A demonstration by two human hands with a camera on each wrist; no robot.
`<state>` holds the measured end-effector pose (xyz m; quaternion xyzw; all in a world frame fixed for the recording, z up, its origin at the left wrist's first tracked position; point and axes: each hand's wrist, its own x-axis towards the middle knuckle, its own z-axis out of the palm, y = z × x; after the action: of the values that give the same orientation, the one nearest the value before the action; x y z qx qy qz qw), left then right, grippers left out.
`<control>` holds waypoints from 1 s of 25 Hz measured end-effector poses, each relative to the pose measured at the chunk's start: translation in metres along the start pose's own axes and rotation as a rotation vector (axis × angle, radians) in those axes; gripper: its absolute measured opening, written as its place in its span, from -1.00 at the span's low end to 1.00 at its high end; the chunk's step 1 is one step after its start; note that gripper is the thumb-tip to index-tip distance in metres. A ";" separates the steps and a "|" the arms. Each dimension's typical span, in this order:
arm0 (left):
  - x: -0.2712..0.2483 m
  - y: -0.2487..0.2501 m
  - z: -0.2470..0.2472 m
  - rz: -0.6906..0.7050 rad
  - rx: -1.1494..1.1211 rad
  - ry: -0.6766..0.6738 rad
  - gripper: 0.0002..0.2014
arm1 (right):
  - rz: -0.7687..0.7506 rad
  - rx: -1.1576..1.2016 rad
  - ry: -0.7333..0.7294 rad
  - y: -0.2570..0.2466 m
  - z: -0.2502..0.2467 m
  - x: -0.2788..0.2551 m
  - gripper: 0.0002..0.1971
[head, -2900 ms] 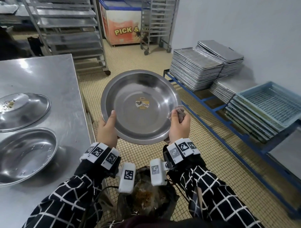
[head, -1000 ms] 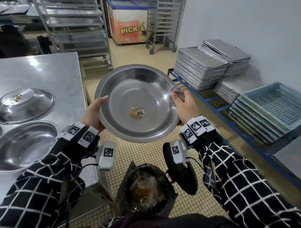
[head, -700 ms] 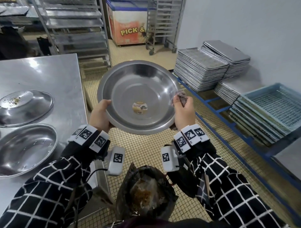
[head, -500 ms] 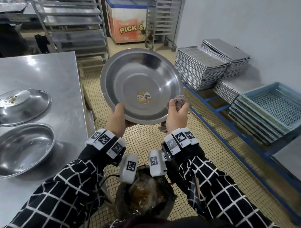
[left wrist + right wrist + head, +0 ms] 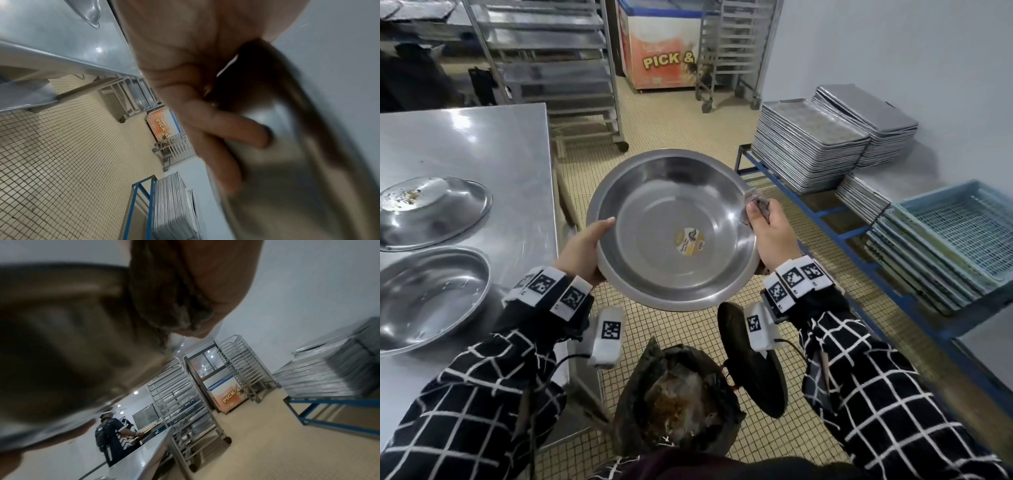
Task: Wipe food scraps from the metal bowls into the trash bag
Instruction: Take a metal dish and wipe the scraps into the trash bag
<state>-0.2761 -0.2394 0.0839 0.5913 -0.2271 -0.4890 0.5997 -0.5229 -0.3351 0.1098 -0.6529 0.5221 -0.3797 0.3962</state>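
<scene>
Head view: I hold the metal bowl (image 5: 671,226) in the air over the trash bag (image 5: 674,394), off the bench's (image 5: 482,144) right edge. My left hand (image 5: 582,250) grips its left rim, thumb over the lip. My right hand (image 5: 770,233) pinches a crumpled rag (image 5: 755,205) against the right rim. Two more bowls (image 5: 431,209) (image 5: 428,298) sit near the bench's left edge, the far one w/ scraps.

Left wrist: fingers (image 5: 222,129) curl under the bowl's blurred underside.

Right wrist: rag (image 5: 170,305) bunched in my grip; bowl blurred.
</scene>
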 end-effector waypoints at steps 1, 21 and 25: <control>-0.003 -0.004 0.005 0.023 -0.004 0.029 -0.69 | 0.018 0.024 0.027 0.002 0.004 -0.004 -0.77; -0.084 -0.015 -0.153 0.052 0.123 0.284 -0.74 | 0.047 0.081 -0.222 -0.054 0.148 -0.074 -0.81; -0.105 0.003 -0.237 0.170 0.277 0.398 -0.82 | 0.052 0.088 -0.246 -0.086 0.219 -0.106 -0.81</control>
<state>-0.1176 -0.0348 0.0717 0.7311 -0.2186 -0.2751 0.5848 -0.3084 -0.1927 0.0929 -0.6627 0.4693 -0.3086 0.4953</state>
